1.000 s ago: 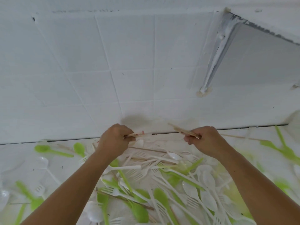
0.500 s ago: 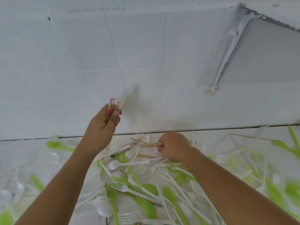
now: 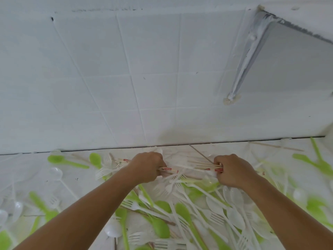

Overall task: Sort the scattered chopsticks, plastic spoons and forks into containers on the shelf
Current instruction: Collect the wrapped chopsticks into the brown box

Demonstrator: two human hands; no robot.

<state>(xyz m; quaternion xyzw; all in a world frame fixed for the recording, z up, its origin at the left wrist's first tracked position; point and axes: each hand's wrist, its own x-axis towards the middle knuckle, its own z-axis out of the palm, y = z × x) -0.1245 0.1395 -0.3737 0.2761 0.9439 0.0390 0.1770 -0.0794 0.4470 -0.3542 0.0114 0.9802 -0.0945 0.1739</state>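
Partly hidden chopsticks inside left hand and right hand.

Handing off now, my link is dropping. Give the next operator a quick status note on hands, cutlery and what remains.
The left hand grips a chopstick bundle.
The right hand grips a second bundle beside it.
Green and white spoons and forks lie scattered on the counter; a loose chopstick lies by the wall, far right.
No containers in view; nothing visibly sorted.
Left: store both bundles, then sort the rest.
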